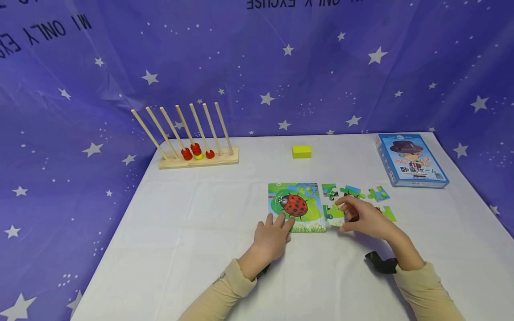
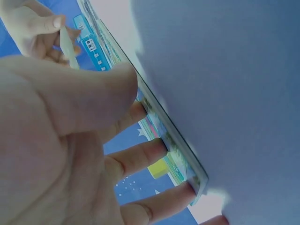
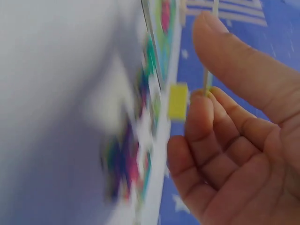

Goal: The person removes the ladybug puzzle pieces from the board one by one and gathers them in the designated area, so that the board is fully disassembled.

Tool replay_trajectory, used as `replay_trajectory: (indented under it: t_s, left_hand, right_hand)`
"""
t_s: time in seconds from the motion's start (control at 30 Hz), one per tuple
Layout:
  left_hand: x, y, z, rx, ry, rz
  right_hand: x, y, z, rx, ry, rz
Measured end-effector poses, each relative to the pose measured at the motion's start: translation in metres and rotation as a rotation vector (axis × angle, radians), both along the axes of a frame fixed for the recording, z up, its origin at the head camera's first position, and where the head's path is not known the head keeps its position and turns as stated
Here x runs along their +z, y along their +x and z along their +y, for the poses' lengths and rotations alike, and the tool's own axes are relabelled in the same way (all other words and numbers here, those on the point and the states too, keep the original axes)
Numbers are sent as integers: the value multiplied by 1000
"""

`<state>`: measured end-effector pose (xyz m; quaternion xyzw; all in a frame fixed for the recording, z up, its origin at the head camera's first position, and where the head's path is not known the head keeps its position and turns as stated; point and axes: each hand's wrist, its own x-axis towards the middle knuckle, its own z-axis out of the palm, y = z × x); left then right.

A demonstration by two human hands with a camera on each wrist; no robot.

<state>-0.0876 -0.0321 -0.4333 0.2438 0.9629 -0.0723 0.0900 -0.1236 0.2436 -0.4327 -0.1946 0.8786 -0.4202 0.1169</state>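
A square ladybug picture board [image 1: 297, 203] lies flat on the table. The left hand [image 1: 271, 238] rests on its lower left part, fingertips touching the surface and fingers spread; the left wrist view shows the thumb near the board's edge. To the right of the board, the right hand [image 1: 371, 218] pinches a jigsaw puzzle piece [image 3: 209, 79] between thumb and fingers, raised off the table and seen edge-on in the right wrist view. Several loose puzzle pieces [image 1: 379, 194] in green and red lie around and under this hand, which partly hides them.
At the back left stands a wooden peg rack [image 1: 201, 162] with red and yellow beads on some pegs. A yellow block [image 1: 301, 152] sits behind the board. A blue game box [image 1: 415, 160] lies at the back right. Starry purple cloth [image 1: 241, 67] hangs behind the white table [image 1: 180, 232].
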Motion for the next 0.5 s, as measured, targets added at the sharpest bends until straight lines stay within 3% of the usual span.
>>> replay_trajectory:
  t_s: [0.27, 0.5]
  left_hand:
    - [-2, 0, 0, 3, 2, 10]
    - [-3, 0, 1, -2, 7, 15]
  right_hand:
    - [14, 14, 56, -79, 120, -92]
    - [10, 33, 98, -73, 142, -248]
